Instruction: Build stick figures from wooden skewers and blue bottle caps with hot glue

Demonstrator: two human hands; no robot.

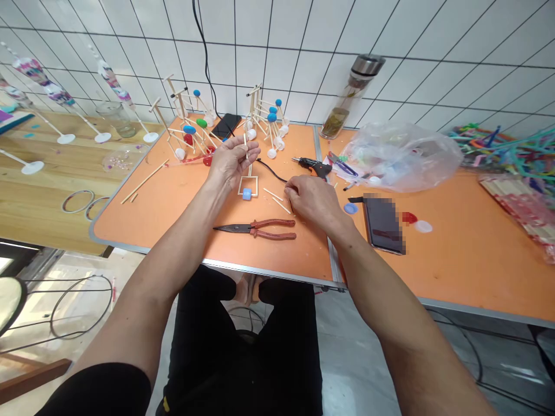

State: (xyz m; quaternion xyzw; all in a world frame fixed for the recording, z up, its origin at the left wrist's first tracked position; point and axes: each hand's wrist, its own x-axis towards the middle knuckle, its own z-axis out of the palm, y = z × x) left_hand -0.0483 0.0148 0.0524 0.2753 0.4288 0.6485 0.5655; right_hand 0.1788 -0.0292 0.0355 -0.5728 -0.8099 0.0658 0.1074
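My left hand (232, 160) is closed in a pinch round a thin wooden stick (245, 144) held upright. Just below it lies a small square frame of sticks (256, 186) with a light blue cap (247, 194) at its near side. My right hand (314, 199) rests low over the table with its fingertips pressed together; what they hold, if anything, is too small to make out. Short cut sticks (281, 205) lie beside those fingertips. Long-nose pliers with red handles (255, 227) lie in front of both hands. A black glue gun (314, 166) lies behind my right hand.
Stick models with coloured caps (191, 130) stand at the back beside a dark phone (226, 125). Rightward are a glass bottle (342, 110), a plastic bag (403, 156), a second phone (384, 224) and colourful pipe cleaners (511, 150). A wooden table (52, 196) adjoins on the left.
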